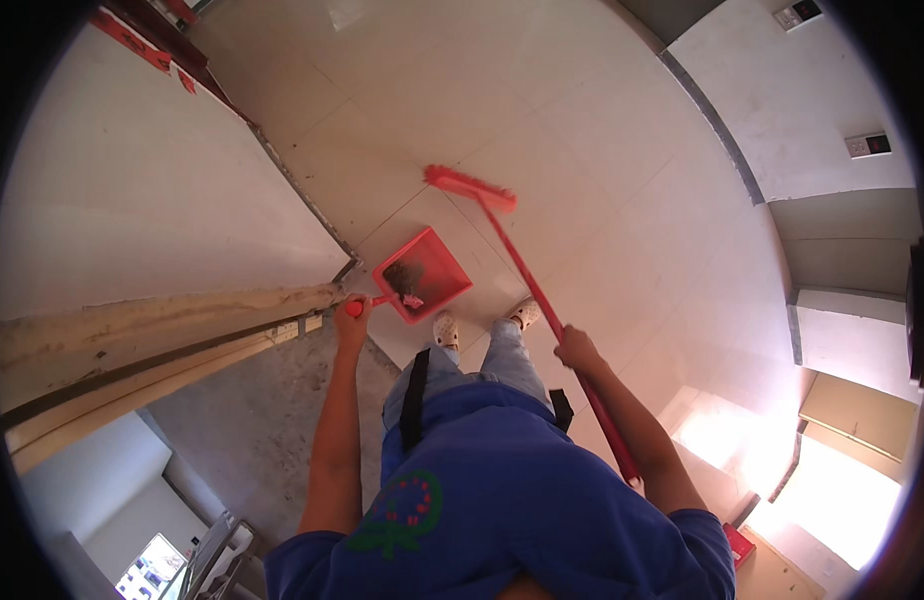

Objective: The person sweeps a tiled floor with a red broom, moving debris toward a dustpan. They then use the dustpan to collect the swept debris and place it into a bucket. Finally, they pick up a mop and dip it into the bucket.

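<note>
My left hand (351, 324) grips the handle of a red plastic dustpan (448, 264), whose pan rests on the floor or just above it, left of my feet. Inside the pan lies a heap of dark dirt (399, 279) with a small pink scrap (412, 301). Around the red pole of a broom (533, 281), my right hand (579, 349) is closed. The pole runs back under my right forearm. The red broom head (471, 187) is on the tiles beyond the dustpan, apart from it, its bristles facing away from me.
Pale floor tiles (582, 172) stretch ahead and to the right. A white wall (154, 202) ends in a corner close to the dustpan, beside a wooden door frame (161, 315). Behind it is rough concrete floor (259, 420). Wall sockets (868, 145) are at right.
</note>
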The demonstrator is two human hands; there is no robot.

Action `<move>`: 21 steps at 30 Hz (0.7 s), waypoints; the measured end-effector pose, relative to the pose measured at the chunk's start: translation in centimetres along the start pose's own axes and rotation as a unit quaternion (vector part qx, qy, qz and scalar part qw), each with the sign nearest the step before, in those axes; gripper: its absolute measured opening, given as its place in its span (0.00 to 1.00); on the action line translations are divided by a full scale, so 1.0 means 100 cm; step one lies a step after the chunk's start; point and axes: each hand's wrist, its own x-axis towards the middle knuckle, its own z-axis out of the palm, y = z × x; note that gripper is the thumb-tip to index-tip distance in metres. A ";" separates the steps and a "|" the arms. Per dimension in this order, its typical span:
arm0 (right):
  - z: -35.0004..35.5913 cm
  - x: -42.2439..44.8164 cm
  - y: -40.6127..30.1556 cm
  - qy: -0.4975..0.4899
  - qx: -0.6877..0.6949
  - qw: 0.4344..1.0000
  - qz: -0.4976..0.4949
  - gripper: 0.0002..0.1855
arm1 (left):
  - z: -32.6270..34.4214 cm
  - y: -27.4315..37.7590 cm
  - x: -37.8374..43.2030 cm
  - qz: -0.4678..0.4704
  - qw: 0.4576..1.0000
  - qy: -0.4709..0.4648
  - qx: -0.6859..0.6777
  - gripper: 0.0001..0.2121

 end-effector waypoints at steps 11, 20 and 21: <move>0.045 -0.007 0.009 -0.085 -0.014 0.996 -0.003 0.14 | 0.002 0.006 0.000 -0.003 1.000 -0.018 0.011 0.06; 0.008 -0.100 0.003 -0.165 0.146 0.974 -0.057 0.13 | -0.007 0.000 -0.005 0.005 1.000 -0.019 0.022 0.07; 0.006 -0.096 0.000 -0.149 0.146 0.977 -0.045 0.12 | -0.007 -0.003 -0.006 0.011 1.000 -0.018 0.022 0.07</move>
